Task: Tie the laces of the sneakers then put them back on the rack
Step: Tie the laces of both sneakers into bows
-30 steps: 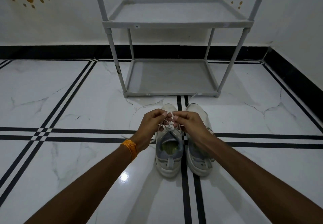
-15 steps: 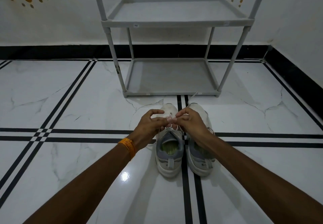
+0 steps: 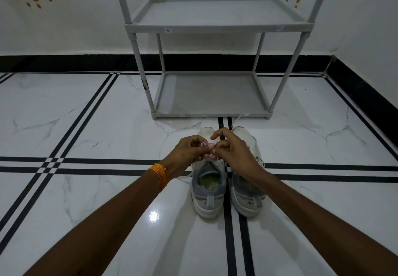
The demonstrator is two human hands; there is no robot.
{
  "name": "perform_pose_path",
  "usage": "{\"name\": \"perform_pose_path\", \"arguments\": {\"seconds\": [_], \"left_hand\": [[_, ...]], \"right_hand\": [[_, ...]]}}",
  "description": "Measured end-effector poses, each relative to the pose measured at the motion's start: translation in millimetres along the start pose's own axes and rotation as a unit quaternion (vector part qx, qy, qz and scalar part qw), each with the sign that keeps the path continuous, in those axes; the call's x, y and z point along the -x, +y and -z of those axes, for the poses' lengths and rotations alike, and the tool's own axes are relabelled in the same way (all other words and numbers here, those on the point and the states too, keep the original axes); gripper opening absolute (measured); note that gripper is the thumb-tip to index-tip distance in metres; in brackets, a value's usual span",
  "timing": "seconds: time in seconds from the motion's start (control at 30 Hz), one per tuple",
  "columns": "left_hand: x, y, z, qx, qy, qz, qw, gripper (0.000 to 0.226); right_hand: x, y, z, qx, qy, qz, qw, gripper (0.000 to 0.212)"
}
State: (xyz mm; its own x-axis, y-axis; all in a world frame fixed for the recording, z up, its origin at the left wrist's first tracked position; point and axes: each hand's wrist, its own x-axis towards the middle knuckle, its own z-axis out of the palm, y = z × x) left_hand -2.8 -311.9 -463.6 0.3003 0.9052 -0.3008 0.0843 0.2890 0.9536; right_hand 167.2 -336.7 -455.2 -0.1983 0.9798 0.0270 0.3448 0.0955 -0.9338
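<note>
**Both hands on the left sneaker's laces**

My left hand (image 3: 186, 150), with an orange thread band (image 3: 159, 175) on its wrist, is curled nearly closed, the thumb and fingertips pinching a white lace (image 3: 204, 144) above the tongue of the left sneaker (image 3: 208, 191). A loose end of the lace trails on the floor just beside that shoe's left side. My right hand (image 3: 232, 151) meets the left one fingertip to fingertip over the same shoe; its lower fingers pinch the lace while the index finger arches up, partly open. How far the knot is formed I cannot tell, as my fingers cover it.

The right sneaker (image 3: 247, 194) stands just beside the left one, heels toward me, toes toward the grey rack (image 3: 217, 25). Both shoes rest on the white marble floor (image 3: 86, 129), straddling a pair of black stripes. A loose lace end of the right sneaker reaches toward the rack's bottom shelf. The rack stands near the shoes, against the wall.
</note>
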Motion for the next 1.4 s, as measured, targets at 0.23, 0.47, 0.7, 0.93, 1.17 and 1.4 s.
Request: {"name": "perform_pose_path", "arguments": {"seconds": [0.23, 0.47, 0.7, 0.93, 1.17, 1.4], "left_hand": [[0.6, -9.6, -9.6, -0.143, 0.135, -0.108, 0.974, 0.018], [1.5, -2.1, -1.6, -0.322, 0.122, -0.202, 0.917, 0.019], [0.5, -3.0, -2.1, -0.508, 0.095, -0.253, 0.818, 0.019], [-3.8, 2.8, -4.1, -0.401, 0.044, -0.121, 0.907, 0.023], [-8.5, 8.2, -0.8, -0.248, 0.027, -0.014, 0.968, 0.021], [-7.1, 9.9, 0.4, -0.281, 0.028, -0.032, 0.959, 0.024]], "right_hand": [[2.1, -2.4, -9.0, 0.114, 0.052, -0.005, 0.992, 0.021], [-2.3, -0.8, -18.6, 0.307, 0.052, 0.055, 0.949, 0.017], [-5.7, 2.2, -19.0, 0.326, 0.062, 0.017, 0.943, 0.018], [-5.6, 4.2, -14.7, 0.3, 0.078, 0.016, 0.95, 0.014], [5.0, -6.8, -14.7, 0.403, 0.103, 0.102, 0.904, 0.03], [0.4, -15.8, -12.0, 0.398, 0.042, 0.07, 0.914, 0.016]]}}
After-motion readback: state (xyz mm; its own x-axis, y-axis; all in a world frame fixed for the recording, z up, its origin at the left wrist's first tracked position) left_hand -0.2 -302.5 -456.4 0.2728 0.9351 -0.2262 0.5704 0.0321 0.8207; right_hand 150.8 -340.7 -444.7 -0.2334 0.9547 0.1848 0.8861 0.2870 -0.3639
